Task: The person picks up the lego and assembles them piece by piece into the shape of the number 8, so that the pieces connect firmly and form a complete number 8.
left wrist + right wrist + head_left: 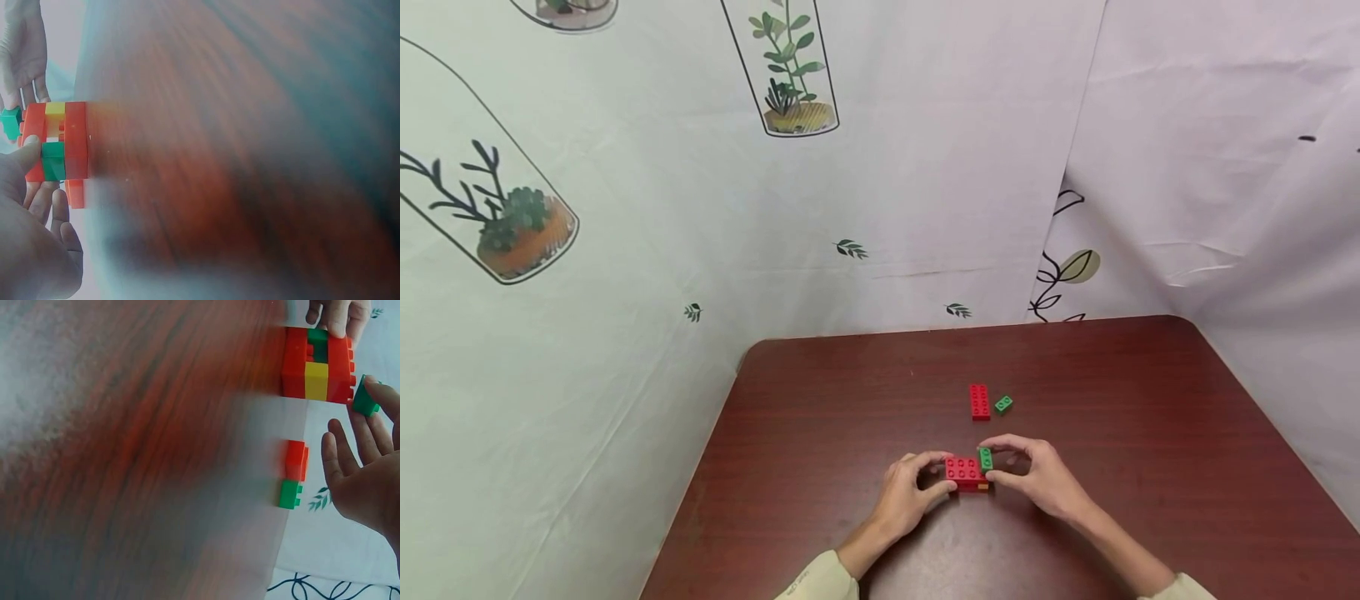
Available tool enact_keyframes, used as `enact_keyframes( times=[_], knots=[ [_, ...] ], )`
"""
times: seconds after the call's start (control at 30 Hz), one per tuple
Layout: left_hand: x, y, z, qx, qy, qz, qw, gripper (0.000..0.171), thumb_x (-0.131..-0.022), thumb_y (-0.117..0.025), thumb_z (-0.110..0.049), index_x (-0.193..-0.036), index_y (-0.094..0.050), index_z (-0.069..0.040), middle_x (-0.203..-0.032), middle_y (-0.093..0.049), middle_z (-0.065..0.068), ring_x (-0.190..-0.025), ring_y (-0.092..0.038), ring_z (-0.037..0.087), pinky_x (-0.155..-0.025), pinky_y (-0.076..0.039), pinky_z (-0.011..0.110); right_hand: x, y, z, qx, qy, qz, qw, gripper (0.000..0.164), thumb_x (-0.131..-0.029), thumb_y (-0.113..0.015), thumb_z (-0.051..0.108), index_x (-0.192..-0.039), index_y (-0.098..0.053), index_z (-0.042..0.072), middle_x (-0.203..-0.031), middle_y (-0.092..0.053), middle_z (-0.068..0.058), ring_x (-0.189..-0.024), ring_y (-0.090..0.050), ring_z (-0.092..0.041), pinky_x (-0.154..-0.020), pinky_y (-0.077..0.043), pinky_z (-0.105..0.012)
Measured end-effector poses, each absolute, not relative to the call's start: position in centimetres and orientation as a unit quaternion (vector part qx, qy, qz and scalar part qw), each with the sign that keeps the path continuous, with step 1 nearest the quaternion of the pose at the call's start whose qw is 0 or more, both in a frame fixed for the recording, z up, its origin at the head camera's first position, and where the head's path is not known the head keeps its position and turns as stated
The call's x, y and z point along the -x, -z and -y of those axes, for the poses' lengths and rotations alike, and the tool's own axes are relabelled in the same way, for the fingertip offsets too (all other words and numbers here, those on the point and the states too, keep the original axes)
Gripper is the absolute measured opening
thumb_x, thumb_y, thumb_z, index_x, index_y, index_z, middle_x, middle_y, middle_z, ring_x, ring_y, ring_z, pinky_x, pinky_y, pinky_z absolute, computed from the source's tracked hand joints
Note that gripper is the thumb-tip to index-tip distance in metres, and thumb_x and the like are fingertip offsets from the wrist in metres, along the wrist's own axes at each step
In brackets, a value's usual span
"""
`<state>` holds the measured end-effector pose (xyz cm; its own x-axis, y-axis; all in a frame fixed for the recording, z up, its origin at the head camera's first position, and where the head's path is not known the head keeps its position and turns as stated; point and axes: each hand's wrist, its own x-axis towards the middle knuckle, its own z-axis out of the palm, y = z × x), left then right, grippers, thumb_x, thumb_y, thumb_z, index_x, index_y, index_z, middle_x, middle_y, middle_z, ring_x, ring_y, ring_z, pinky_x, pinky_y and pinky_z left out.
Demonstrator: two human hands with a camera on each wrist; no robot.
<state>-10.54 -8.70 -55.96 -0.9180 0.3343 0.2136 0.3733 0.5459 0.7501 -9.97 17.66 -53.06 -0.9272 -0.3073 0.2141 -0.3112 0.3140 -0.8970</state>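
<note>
A stack of toy building bricks (962, 468) stands on the table, with a red brick on top and another red brick (76, 134) at the bottom. Between these two layers sit a yellow brick (316, 380) and a green brick (54, 161), with a gap between them. My left hand (904, 492) grips the stack at its left end, thumb on the near side and fingers on the far side. My right hand (1041, 479) pinches a small green brick (364, 395) between thumb and fingers. That brick is held right at the studs on the stack's right end.
Beyond the stack, a long red brick (980, 402) lies on the brown table (820, 417), with a small green brick (1003, 405) beside it. A white printed cloth (925, 183) hangs behind the table's far edge and along its sides.
</note>
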Motion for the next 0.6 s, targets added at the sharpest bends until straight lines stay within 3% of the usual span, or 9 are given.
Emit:
enact_keyframes(
  times=[0.6],
  knots=[
    [10.56, 56.06, 8.67, 0.199, 0.433, 0.879, 0.023, 0.034, -0.091, -0.085, -0.032, -0.123, -0.079, -0.023, -0.101, -0.076, -0.005, -0.094, -0.066, 0.01, -0.081, -0.051, 0.029, 9.31, 53.91, -17.04, -0.188, -0.564, 0.804, 0.023, 0.036, -0.087, -0.089, 0.006, -0.121, -0.076, 0.002, -0.112, -0.079, -0.006, -0.094, -0.077, -0.022, -0.077, -0.061, -0.034]
  ],
)
